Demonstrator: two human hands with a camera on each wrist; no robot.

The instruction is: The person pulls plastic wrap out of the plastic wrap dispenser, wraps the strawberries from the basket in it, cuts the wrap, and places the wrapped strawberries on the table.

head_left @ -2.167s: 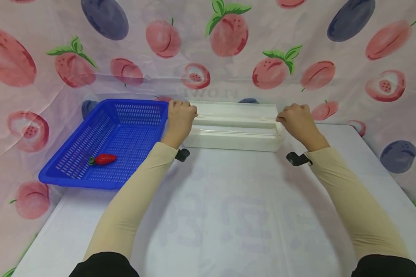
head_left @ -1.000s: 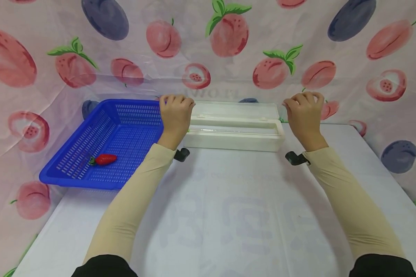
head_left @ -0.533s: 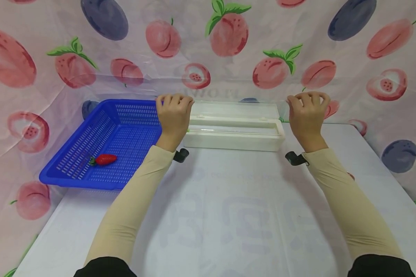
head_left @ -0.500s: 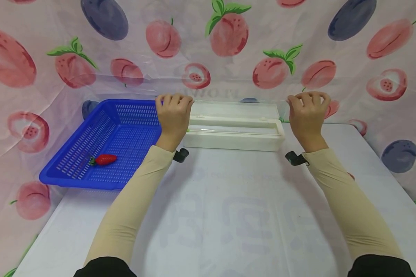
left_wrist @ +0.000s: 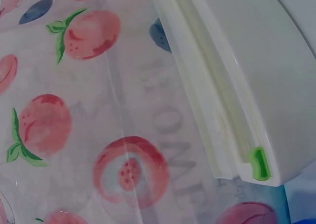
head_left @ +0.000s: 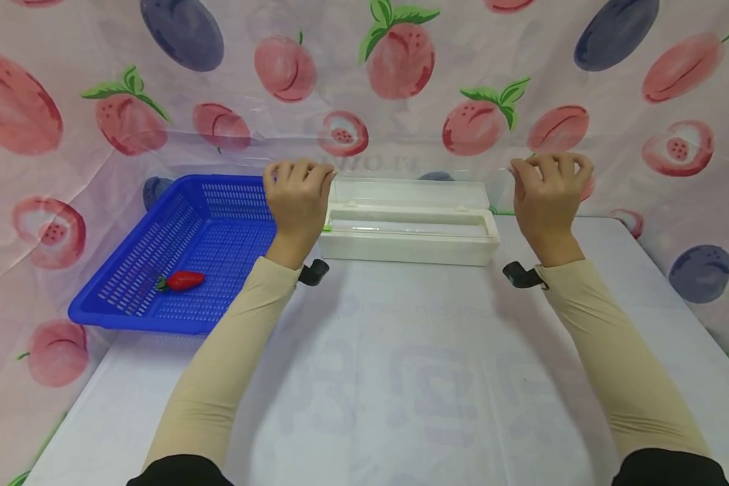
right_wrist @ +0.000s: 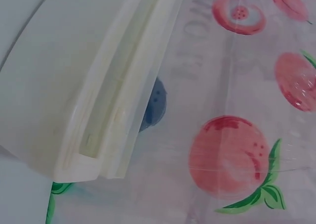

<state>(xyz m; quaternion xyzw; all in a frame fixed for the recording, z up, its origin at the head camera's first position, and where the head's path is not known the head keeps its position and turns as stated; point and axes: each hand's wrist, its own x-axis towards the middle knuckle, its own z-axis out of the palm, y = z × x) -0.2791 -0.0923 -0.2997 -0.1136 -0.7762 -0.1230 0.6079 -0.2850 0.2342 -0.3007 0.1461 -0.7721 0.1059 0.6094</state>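
A long white cling film dispenser (head_left: 410, 248) stands at the back of the table, its lid (head_left: 410, 192) raised. Inside its slot lies a pale roll (head_left: 407, 227). My left hand (head_left: 298, 202) is above the dispenser's left end, thumb and fingertips pinched together. Off the right end, my right hand (head_left: 549, 199) pinches the same way. The clear cling film between them is barely visible; faint lines of the film (right_wrist: 291, 170) show in the right wrist view. A green piece (left_wrist: 260, 163) sits at the dispenser's end in the left wrist view. Neither wrist view shows the fingers.
To the left, a blue plastic basket (head_left: 225, 233) holds a red strawberry-like item (head_left: 182, 281) with green leaves. The white tabletop (head_left: 413, 378) stretches in front of the dispenser. Fruit-printed cloth (head_left: 401, 135) hangs behind.
Both hands have risen from the dispenser's lid level and spread apart, the left one leftward, the right one rightward. The dispenser and the basket stay in place.
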